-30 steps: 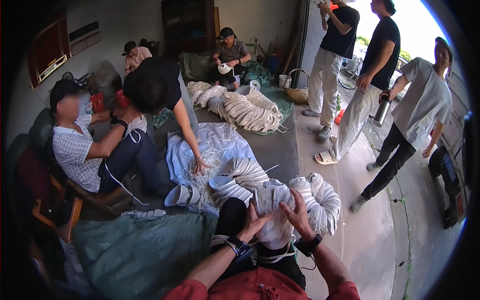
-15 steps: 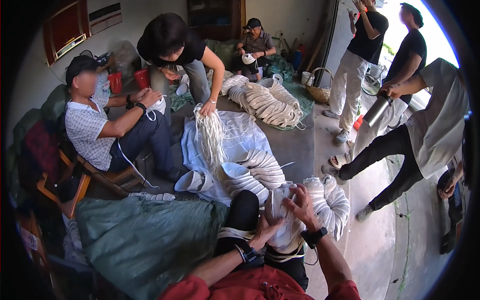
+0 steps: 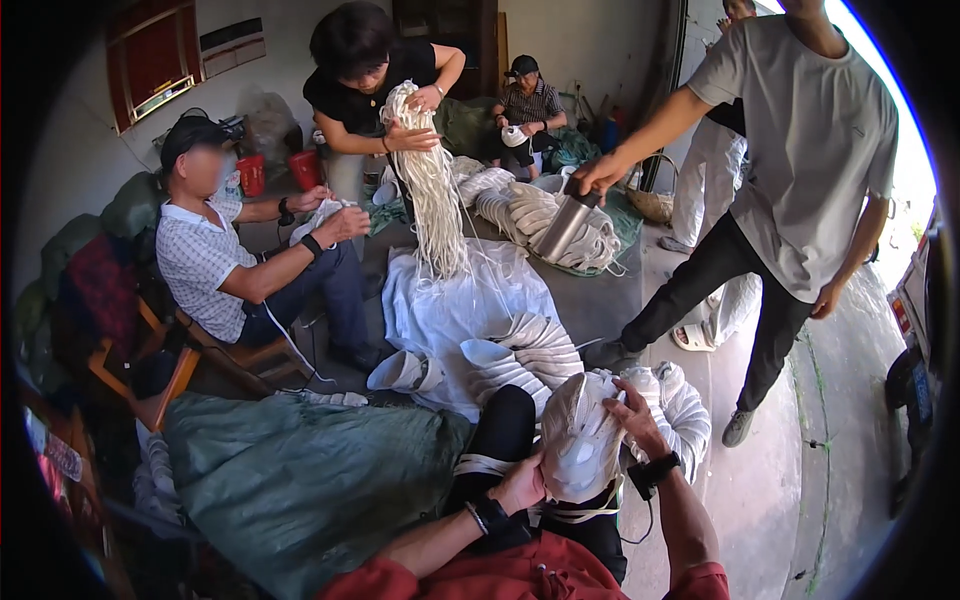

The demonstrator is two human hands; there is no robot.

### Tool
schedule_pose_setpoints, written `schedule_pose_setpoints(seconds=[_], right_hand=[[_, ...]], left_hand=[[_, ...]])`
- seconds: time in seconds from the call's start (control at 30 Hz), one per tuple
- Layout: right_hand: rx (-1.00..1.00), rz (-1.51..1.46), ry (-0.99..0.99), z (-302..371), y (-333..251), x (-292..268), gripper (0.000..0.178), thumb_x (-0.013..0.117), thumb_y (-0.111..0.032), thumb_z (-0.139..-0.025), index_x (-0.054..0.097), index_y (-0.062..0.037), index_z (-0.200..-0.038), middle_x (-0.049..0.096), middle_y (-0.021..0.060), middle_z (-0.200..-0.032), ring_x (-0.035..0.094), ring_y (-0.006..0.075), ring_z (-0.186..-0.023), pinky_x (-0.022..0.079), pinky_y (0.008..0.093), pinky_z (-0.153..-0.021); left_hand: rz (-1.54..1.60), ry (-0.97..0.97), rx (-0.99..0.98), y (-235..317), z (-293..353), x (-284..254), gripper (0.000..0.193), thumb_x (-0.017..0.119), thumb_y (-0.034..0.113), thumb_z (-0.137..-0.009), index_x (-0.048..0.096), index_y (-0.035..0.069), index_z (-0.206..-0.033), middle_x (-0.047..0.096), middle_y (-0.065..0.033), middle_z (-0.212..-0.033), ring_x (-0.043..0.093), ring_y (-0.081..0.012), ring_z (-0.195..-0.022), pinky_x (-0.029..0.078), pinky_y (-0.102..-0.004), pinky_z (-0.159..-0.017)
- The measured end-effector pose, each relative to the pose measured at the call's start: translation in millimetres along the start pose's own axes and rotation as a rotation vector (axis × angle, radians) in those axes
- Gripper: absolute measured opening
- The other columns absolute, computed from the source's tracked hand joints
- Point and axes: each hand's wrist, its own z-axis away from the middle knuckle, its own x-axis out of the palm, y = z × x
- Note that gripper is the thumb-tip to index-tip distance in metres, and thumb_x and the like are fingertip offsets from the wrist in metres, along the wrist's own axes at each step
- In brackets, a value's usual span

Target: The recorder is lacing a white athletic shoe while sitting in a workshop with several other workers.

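1. White shoe over our lap, between our two hands!
2. Our left hand closes on its lower left side; our right hand lays fingers along its upper right edge, though whether they pinch, we can't tell.
3. Just beyond, we've got stacked white shoes by a pale cloth.
4. Farther out, one person holds up white cords; another grips a metal flask.
5. Green sheet, our left!

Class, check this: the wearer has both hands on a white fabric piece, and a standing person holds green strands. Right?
Not quite: the strands are whitish, not green, in the head view; the wearer's left hand and right hand are indeed on the white fabric piece.
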Motion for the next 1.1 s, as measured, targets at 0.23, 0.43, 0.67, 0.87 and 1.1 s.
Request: schedule_pose_setpoints(seconds=[0.23,0.43,0.67,0.87,1.1], right_hand=[[-0.032,0.007,-0.109,1,-7,-27,0.062,0.061,-0.031,-0.077,0.042,0.0007,-0.126,0.054,0.0073,-0.093,0.05,0.0149,-0.085,0.04,0.026,-0.077],[-0.007,0.01,-0.104,-6,17,-20,0.065,0.057,-0.035,-0.078,0.038,0.0017,-0.129,0.054,0.0049,-0.095,0.05,0.0139,-0.086,0.039,0.0249,-0.08],[-0.115,0.166,-0.105,-12,17,-8,0.063,0.053,-0.029,-0.071,0.04,0.0007,-0.126,0.03,0.0138,-0.137,0.03,0.0285,-0.126,0.028,0.0355,-0.101],[-0.085,0.213,-0.132,-17,-4,-2,0.059,0.053,-0.029,-0.073,0.042,-0.0025,-0.124,0.032,0.0127,-0.134,0.034,0.0277,-0.123,0.032,0.0352,-0.098],[-0.167,0.321,-0.085,-21,2,5,0.061,0.064,-0.044,-0.076,0.047,-0.0063,-0.121,0.042,0.0111,-0.12,0.047,0.0233,-0.1,0.042,0.0324,-0.083]], left_hand=[[-0.048,0.15,-0.023,26,-8,11,0.037,0.036,0.03,-0.094,0.044,0.009,-0.124,0.05,-0.0063,-0.124,0.047,-0.0222,-0.114,0.034,-0.0413,-0.099],[-0.156,0.25,-0.134,38,-33,-21,0.034,0.041,0.029,-0.092,0.047,0.007,-0.118,0.055,-0.0081,-0.116,0.051,-0.0231,-0.107,0.04,-0.0431,-0.093],[-0.422,0.276,0.154,14,-23,-16,0.029,0.042,0.021,-0.092,0.047,0.01,-0.117,0.053,-0.004,-0.116,0.051,-0.0185,-0.106,0.042,-0.0389,-0.09],[-0.384,-0.026,-0.315,1,29,-8,0.046,0.041,0.047,-0.09,0.048,0.009,-0.116,0.058,-0.0047,-0.108,0.057,-0.0174,-0.094,0.042,-0.0328,-0.08],[-0.926,-0.065,-0.447,-4,37,9,0.052,0.042,0.057,-0.086,0.056,0.008,-0.098,0.061,-0.0022,-0.085,0.058,-0.0122,-0.072,0.044,-0.0254,-0.064]])
